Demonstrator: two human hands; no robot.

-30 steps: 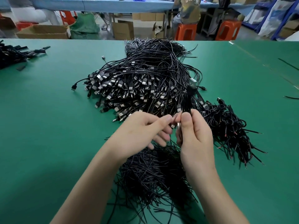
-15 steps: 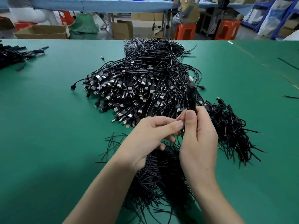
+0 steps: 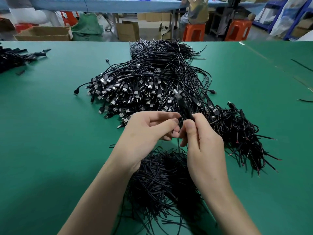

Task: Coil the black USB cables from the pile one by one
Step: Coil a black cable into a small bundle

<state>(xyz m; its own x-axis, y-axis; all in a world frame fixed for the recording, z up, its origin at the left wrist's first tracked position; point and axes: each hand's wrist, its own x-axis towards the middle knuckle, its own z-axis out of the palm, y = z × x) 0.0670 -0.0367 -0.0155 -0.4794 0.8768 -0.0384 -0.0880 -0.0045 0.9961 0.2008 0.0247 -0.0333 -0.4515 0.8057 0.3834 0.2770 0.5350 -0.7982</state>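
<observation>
A big pile of black USB cables lies in the middle of the green table, plugs fanned toward me. My right hand grips a folded black cable upright, its silver plug at the top. My left hand pinches the same cable's lower part just left of my right thumb. A heap of coiled cables with bare wire ends sits to the right. A mound of short black ties lies under my wrists.
More black cable bundles lie at the far left edge. Loose black strands rest at the far right. Beyond the table are cardboard boxes, orange stools and a seated person.
The held cable bundle has tilted left, its plug now leaning toward the pile. My left fingers have curled in closer against my right thumb.
</observation>
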